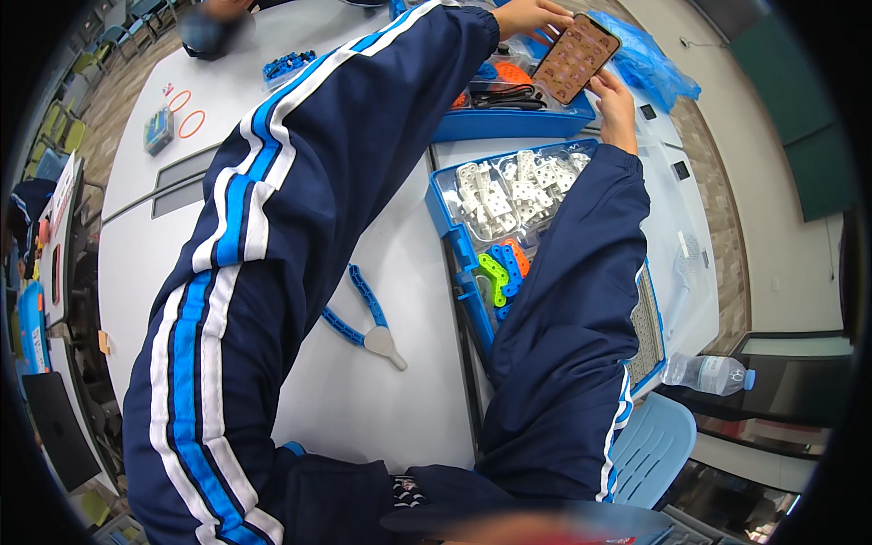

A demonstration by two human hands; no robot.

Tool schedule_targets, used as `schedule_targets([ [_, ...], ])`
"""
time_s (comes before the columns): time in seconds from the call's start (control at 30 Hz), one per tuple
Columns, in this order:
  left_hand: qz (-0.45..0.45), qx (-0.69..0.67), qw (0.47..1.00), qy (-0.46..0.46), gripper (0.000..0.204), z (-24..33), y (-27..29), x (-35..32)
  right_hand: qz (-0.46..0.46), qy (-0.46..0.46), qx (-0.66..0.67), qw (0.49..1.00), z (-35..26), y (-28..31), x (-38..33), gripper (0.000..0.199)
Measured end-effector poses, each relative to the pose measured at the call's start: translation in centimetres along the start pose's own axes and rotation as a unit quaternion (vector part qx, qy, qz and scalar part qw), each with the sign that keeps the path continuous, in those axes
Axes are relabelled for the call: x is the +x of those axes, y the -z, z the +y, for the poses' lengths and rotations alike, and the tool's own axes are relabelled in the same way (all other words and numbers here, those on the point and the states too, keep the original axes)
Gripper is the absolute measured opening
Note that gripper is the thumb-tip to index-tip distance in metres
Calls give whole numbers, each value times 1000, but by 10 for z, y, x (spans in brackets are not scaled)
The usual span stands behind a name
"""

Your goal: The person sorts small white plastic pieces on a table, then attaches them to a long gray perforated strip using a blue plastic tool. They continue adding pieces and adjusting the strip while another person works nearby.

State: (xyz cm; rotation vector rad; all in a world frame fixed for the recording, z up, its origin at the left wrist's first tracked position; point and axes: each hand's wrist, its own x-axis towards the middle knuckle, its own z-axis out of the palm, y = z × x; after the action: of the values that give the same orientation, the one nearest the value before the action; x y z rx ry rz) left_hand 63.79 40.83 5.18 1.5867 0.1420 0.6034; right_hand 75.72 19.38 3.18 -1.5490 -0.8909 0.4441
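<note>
At the far right of the table I hold up a smartphone (579, 59) with rows of small pictures on its lit screen. My left hand (534, 18) grips its upper left edge, fingers closed at the side. My right hand (615, 107) is closed on its lower right edge. Under the phone stands a blue bin (518, 124) with black cables (504, 96) and orange parts (514, 73). Nearer to me, a blue-rimmed tray (442, 207) holds white building pieces (536, 186) and green, blue and orange links (493, 277), partly hidden by my right sleeve.
A V-shaped piece (377, 336) with blue arms and a grey tip lies mid-table. Two orange rings (192, 124) and a small clear box (159, 130) lie at the left. A blue plastic bag (649, 68) is beside the phone. A water bottle (708, 373) and light-blue chair (649, 445) are at right.
</note>
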Motion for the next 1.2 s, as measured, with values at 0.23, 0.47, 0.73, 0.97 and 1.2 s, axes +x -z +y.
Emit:
schedule_targets([
  [0.23, 19, 228, 973, 27, 55, -23, 0, -12, 40, 16, -32, 999, 14, -6, 12, 34],
  [0.47, -57, 241, 963, 110, 56, -37, -1, 0, -23, -9, -56, 998, 9, 7, 11, 35],
  [0.73, -94, 252, 959, 90, 56, -39, 0, -2, -94, -37, -14, 995, 22, 27, 22, 31],
  [0.97, -52, 229, 969, 76, 61, -39, -6, -5, -58, -25, 35, 997, 4, 13, 6, 31],
  [1.2, -45, 246, 964, 89, 62, -46, -7, 6, 36, -37, 42, 998, -2, 2, 1, 33],
])
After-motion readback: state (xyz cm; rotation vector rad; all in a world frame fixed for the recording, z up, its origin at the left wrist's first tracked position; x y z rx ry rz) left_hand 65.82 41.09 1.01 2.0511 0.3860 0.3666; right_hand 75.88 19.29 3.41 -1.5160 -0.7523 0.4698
